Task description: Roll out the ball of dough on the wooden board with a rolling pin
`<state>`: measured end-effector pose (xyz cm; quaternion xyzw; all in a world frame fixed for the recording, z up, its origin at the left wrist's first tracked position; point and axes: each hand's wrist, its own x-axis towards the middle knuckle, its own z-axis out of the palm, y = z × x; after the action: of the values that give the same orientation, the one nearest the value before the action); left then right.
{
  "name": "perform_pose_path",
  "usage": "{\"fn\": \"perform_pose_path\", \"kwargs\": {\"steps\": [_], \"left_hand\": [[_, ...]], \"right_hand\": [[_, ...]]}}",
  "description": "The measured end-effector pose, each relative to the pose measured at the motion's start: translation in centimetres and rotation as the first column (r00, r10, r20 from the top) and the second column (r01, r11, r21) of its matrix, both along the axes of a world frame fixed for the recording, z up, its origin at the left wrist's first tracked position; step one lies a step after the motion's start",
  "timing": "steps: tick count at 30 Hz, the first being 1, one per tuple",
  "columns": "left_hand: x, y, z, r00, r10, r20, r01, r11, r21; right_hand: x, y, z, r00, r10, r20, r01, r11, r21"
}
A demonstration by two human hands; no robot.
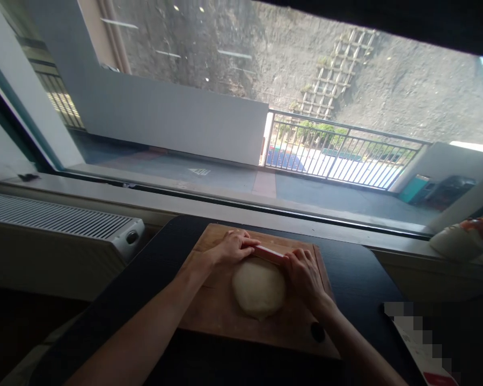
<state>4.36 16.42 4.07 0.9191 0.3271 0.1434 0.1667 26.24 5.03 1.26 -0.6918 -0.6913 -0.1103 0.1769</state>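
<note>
A flattened round of pale dough (259, 288) lies on a wooden cutting board (209, 316). Just past its far edge, a thin reddish rolling pin (270, 254) spans the gap between my hands. My left hand (237, 245) is closed over the pin's left end, fingers curled. Around the right end, my right hand (304, 271) is closed too. The pin's ends are hidden under my fingers. The board has a dark round hole (317, 332) at its near right corner.
The board rests on a dark table (354, 279) with rounded far corners. A white radiator (64, 220) stands at the left, below a wide window sill (161, 203). On the right end of the sill sits a pale rounded object (462, 241). A partly pixelated flat item (418, 343) lies at the table's right.
</note>
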Motion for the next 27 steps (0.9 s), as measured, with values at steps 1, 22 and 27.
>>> {"fn": "perform_pose_path", "kwargs": {"steps": [1,22,27], "left_hand": [[0.2,0.2,0.0,1.0,-0.013,0.006,0.013,1.0,-0.003],[4.6,-1.3,0.6,0.98,-0.199,-0.008,0.199,0.979,-0.033],[8.7,-1.6,0.4,0.966,-0.246,-0.081,0.244,0.969,-0.028]], "right_hand": [[0.0,-0.4,0.0,1.0,0.006,0.008,-0.006,1.0,0.0],[-1.1,-7.6,0.2,0.998,-0.026,-0.063,0.02,0.996,-0.083],[-2.1,-9.6,-0.4,0.989,-0.073,-0.128,0.061,0.993,-0.097]]}}
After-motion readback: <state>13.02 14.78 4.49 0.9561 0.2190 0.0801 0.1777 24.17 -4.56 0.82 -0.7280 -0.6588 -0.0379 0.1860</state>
